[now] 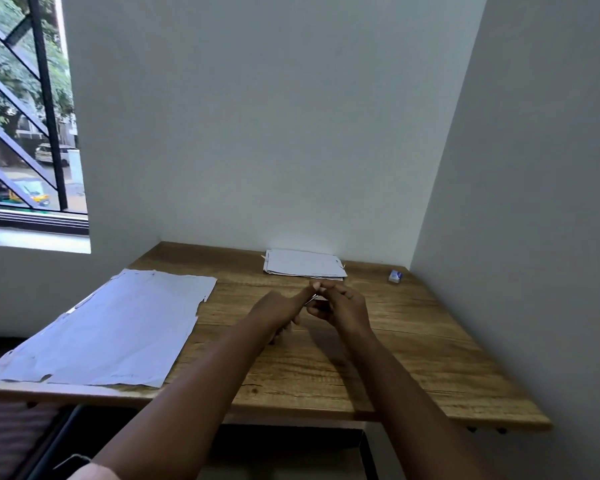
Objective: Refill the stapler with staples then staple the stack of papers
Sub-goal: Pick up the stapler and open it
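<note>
Both my hands are raised just above the wooden desk [326,372], meeting near its middle. My left hand [278,311] reaches in from the left with the forefinger stretched forward; the other fingers curl under. My right hand [343,308] comes in from the right, fingers bent inward toward the left fingertip.

Between the two sets of fingertips sits a small, thin, pale metallic item [313,298]. It is too small and blurred to identify: could be a strip of staples or part of the stapler, cannot tell which. Both hands are pinched around it; which one carries it is unclear. No stapler body can be made out.

Just beyond my fingertips, against the back wall, lies a small stack of papers [303,264], flat, edges slightly ragged. It is close to the hands but not touching them.

Well to the left of my left hand, a larger spread of white sheets [118,327] lies flat, running toward the near left corner of the desk.

To the right of my right hand and further back, near the corner of the walls, sits a small staple box [395,275], white with blue, well apart from both hands.
</note>
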A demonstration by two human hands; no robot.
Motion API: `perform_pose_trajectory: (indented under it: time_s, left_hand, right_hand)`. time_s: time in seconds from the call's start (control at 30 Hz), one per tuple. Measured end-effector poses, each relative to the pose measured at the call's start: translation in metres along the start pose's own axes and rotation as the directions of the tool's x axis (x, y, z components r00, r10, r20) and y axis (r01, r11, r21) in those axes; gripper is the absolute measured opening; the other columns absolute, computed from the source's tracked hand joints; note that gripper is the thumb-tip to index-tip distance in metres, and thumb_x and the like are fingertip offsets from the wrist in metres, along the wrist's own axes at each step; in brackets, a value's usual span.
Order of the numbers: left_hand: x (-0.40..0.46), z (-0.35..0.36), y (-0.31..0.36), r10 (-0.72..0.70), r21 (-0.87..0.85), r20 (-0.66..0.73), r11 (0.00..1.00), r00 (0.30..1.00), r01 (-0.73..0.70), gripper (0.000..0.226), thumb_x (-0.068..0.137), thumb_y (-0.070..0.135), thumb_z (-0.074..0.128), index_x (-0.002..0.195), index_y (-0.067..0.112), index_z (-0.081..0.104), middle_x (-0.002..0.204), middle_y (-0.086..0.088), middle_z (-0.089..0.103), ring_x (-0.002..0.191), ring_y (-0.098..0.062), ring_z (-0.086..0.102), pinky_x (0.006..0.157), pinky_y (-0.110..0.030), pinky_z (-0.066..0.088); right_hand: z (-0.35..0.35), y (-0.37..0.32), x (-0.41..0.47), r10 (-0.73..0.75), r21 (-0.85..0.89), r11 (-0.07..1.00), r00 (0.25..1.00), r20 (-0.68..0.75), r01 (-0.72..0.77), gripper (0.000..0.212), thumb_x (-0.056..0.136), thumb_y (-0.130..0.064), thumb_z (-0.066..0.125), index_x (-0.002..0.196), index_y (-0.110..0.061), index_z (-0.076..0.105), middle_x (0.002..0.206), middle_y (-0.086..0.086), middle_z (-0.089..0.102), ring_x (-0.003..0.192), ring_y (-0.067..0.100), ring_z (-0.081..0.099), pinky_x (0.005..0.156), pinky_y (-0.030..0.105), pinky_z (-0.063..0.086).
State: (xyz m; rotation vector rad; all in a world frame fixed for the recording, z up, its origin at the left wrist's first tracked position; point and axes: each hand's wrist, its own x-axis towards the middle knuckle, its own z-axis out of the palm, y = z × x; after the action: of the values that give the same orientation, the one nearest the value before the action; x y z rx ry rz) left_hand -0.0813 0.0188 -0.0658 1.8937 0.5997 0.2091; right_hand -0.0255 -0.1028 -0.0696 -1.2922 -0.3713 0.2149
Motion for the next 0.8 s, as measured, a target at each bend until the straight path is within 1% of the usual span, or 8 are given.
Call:
perform_pose_trajectory:
  time_s: [0.07,0.13,0.23,0.33,0.5,0.67,0.73,0.8]
  left_hand:
    - [0.003,0.001,-0.001,-0.013,-0.049,0.014,0.999,1.000,0.014,0.083,0.052,0.089,0.055,0.065,0.008,0.065,0.048,-0.003,0.051,0.040,-0.016,0.042,0.046,-0.019,0.032]
    - [0.006,0.001,-0.001,-0.027,-0.071,0.045,0.997,0.999,0.030,0.075,0.060,0.082,0.058,0.068,0.008,0.066,0.053,-0.004,0.051,0.042,-0.015,0.041,0.047,-0.019,0.032]
    - [0.005,0.000,-0.002,-0.063,-0.097,0.086,0.993,0.994,0.072,0.063,0.075,0.070,0.057,0.072,0.008,0.065,0.055,-0.004,0.050,0.041,-0.014,0.039,0.045,-0.017,0.031]
    - [0.004,-0.002,-0.003,-0.073,-0.127,0.130,0.988,0.989,0.090,0.053,0.082,0.062,0.055,0.073,0.010,0.064,0.056,-0.003,0.049,0.040,-0.012,0.036,0.043,-0.016,0.030]
    - [0.006,-0.004,-0.004,-0.063,-0.161,0.210,0.982,0.976,0.098,0.043,0.079,0.054,0.055,0.061,0.017,0.066,0.056,-0.001,0.050,0.042,-0.012,0.041,0.046,-0.017,0.035]
    - [0.002,-0.009,-0.001,-0.117,-0.101,0.371,0.981,0.921,0.165,0.028,0.081,0.040,0.047,0.074,0.015,0.059,0.050,0.002,0.059,0.043,-0.012,0.053,0.049,-0.020,0.044]
    - [0.002,-0.011,-0.001,-0.130,-0.100,0.386,0.978,0.913,0.182,0.025,0.079,0.033,0.044,0.075,0.014,0.059,0.054,0.000,0.062,0.045,-0.013,0.055,0.051,-0.020,0.046]
    - [0.002,-0.011,-0.001,-0.129,-0.102,0.378,0.978,0.917,0.180,0.026,0.078,0.031,0.042,0.079,0.014,0.062,0.062,-0.004,0.064,0.047,-0.015,0.056,0.052,-0.020,0.048]
  right_hand:
    - [0.000,0.000,-0.002,0.001,-0.001,1.000,1.000,0.003,-0.001,0.020,0.091,-0.007,0.059,0.081,-0.011,0.075,0.080,0.004,0.073,0.068,0.020,0.071,0.062,0.028,0.059]
    - [0.000,0.001,-0.002,-0.001,0.009,1.000,1.000,-0.004,0.001,0.023,0.091,-0.004,0.059,0.075,-0.011,0.074,0.076,0.003,0.072,0.065,0.019,0.069,0.060,0.026,0.059]
    - [0.003,0.003,-0.003,-0.008,-0.015,1.000,0.999,-0.035,0.007,0.023,0.090,-0.002,0.062,0.072,-0.012,0.073,0.070,0.002,0.071,0.064,0.015,0.068,0.059,0.024,0.058]
    - [0.006,0.008,-0.001,-0.014,-0.044,0.999,0.997,-0.077,0.011,0.025,0.090,-0.001,0.062,0.069,-0.012,0.070,0.069,0.003,0.068,0.064,0.014,0.066,0.057,0.023,0.057]
    - [0.008,0.012,0.002,-0.022,-0.085,0.996,0.992,-0.126,0.011,0.018,0.091,-0.002,0.061,0.075,-0.008,0.068,0.076,0.010,0.067,0.069,0.020,0.065,0.065,0.031,0.059]
    - [0.007,0.018,0.004,-0.008,-0.137,0.990,0.979,-0.202,-0.020,0.011,0.090,-0.004,0.061,0.086,-0.001,0.071,0.080,0.013,0.067,0.066,0.018,0.063,0.061,0.028,0.054]
    - [0.008,0.021,0.003,-0.015,-0.145,0.989,0.982,-0.189,-0.012,0.010,0.090,-0.003,0.062,0.087,-0.003,0.071,0.081,0.012,0.068,0.066,0.017,0.063,0.059,0.027,0.053]
    - [0.011,0.021,0.002,-0.045,-0.176,0.984,0.984,-0.175,0.014,0.011,0.090,-0.004,0.062,0.085,-0.005,0.072,0.082,0.012,0.069,0.069,0.017,0.064,0.063,0.032,0.056]
